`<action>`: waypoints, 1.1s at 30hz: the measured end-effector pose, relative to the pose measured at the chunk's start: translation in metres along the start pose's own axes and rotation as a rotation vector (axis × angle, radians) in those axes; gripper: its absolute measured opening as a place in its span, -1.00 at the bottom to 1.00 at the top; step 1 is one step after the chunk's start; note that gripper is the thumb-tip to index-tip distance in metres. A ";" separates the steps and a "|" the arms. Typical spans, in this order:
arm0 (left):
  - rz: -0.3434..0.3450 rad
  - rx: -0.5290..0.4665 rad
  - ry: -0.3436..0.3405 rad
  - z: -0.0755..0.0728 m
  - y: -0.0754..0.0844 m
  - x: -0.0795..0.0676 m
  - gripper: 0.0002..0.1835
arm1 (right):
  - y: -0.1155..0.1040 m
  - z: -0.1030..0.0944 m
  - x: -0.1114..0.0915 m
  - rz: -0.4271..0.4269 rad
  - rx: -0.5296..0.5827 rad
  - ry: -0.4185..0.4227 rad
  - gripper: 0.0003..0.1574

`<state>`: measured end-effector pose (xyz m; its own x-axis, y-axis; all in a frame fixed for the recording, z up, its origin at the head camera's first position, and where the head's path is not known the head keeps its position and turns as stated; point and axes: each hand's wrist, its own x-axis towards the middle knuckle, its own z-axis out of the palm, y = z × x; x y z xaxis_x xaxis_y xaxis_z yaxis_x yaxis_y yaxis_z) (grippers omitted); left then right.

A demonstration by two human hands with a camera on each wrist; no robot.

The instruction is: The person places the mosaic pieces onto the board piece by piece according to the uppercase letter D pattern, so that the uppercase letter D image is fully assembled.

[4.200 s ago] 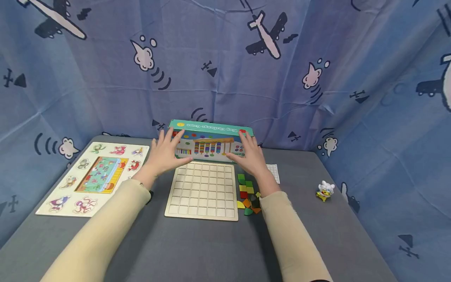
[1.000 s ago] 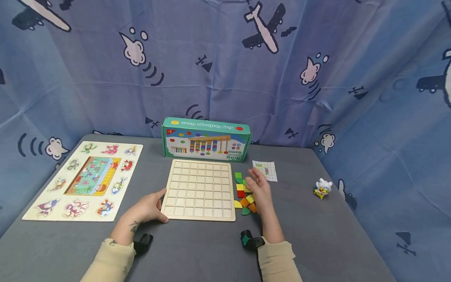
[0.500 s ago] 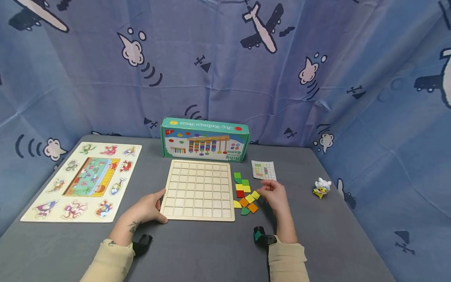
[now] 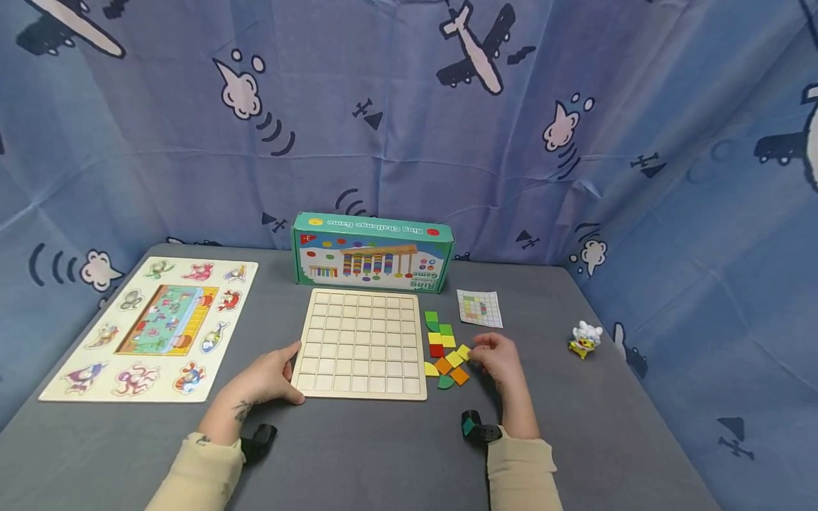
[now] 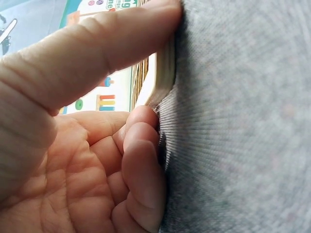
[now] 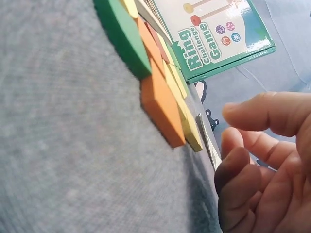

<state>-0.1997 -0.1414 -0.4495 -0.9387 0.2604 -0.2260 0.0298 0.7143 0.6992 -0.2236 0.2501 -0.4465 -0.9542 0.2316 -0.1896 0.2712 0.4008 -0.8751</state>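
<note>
A pale wooden grid board (image 4: 361, 344) lies flat on the table. My left hand (image 4: 263, 377) holds its near left corner, the thumb on the front edge and the fingers at the left edge. In the left wrist view, the curled fingers (image 5: 143, 165) rest on the cloth beside the board's corner (image 5: 163, 73). Right of the board lie green, yellow, red and orange tiles, among them an orange tile (image 4: 459, 376). My right hand (image 4: 498, 358) hovers beside a yellow tile (image 4: 463, 352). Its fingers are loosely bent, with a gap between thumb (image 6: 262, 112) and fingertips and nothing held.
A green Ring Challenge Game box (image 4: 373, 252) stands behind the board. A small printed grid card (image 4: 479, 309) lies beyond the tiles. To the left is a sea-animal puzzle board (image 4: 96, 365); at the right stands a small white and yellow figurine (image 4: 584, 339).
Both hands have come down from the box. The left hand has settled at the board's corner. The right hand has shifted right from over the tiles to beside them, nearly still since half a second ago.
</note>
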 end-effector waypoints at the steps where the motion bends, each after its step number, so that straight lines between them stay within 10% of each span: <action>1: 0.001 -0.003 -0.001 0.000 0.000 0.000 0.11 | 0.000 0.000 0.000 0.005 -0.005 -0.005 -0.55; 33: 0.009 -0.023 -0.003 -0.002 0.001 -0.001 0.11 | 0.005 0.009 0.006 0.110 -0.131 0.003 -0.47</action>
<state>-0.1991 -0.1418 -0.4473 -0.9375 0.2686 -0.2212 0.0305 0.6967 0.7167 -0.2292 0.2453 -0.4557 -0.9176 0.2831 -0.2790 0.3879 0.4847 -0.7840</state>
